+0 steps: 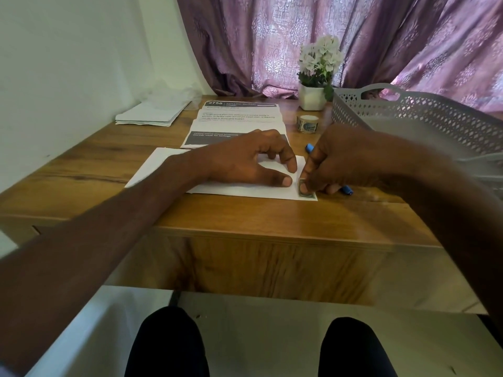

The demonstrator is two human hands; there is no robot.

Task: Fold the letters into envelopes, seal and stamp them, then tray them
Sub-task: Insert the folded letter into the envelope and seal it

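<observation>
A white envelope (245, 190) lies flat near the front edge of the wooden desk (245, 219). My left hand (250, 161) rests on it with fingers spread, pinning it down. My right hand (343, 161) presses a small stamp (309, 195) onto the envelope's near right corner with its thumb and fingertips. Under the right hand lies a blue pen (347, 189), mostly hidden. Printed letters (239, 118) are stacked behind the envelope. A stamp roll (307, 123) sits beyond the right hand. The grey perforated tray (424, 112) stands at the right.
A pile of blank envelopes (152, 115) lies at the back left by the wall. A white pot of flowers (315, 88) stands at the back before a purple curtain. My knees show below the desk edge.
</observation>
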